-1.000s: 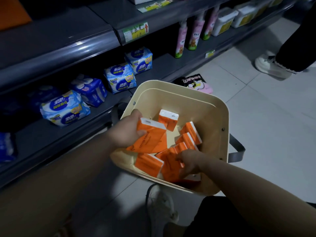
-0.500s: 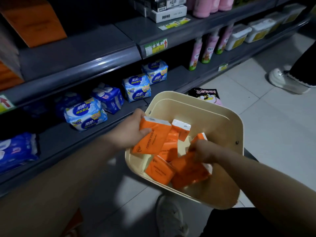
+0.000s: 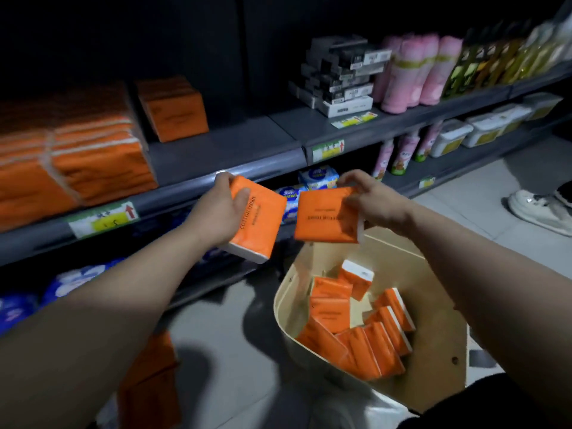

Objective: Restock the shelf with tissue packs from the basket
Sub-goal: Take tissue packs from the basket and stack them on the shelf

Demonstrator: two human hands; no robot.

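The upper back of the shelving is lost in darkness. The orange stacks (image 3: 93, 162) on the shelf (image 3: 223, 147) at ten o'clock are blurred and cut off by the left edge, and the blue packs (image 3: 317, 178) on the level below are mostly hidden behind the hands. The left hand (image 3: 221, 209) grips one tissue pack (image 3: 263, 221), thumb on its face and fingers curled round its far edge. The right hand (image 3: 371, 199) pinches a second tissue pack (image 3: 325, 218) by its upper right corner, at three o'clock of the first and just beside it. Both are held in front of the shelf edge, above the cream basket (image 3: 433, 360) at five o'clock, where more packs (image 3: 356, 326) lie jumbled. Each pack is a flat orange wrapper with white tissue showing at an end. "COTTON TISSUE" runs along the left-held pack, and the same words sit upside down on the other; the smaller print beneath is unreadable. The price label (image 3: 103, 219) at eight o'clock bears a red arrow, and its figures are illegible.
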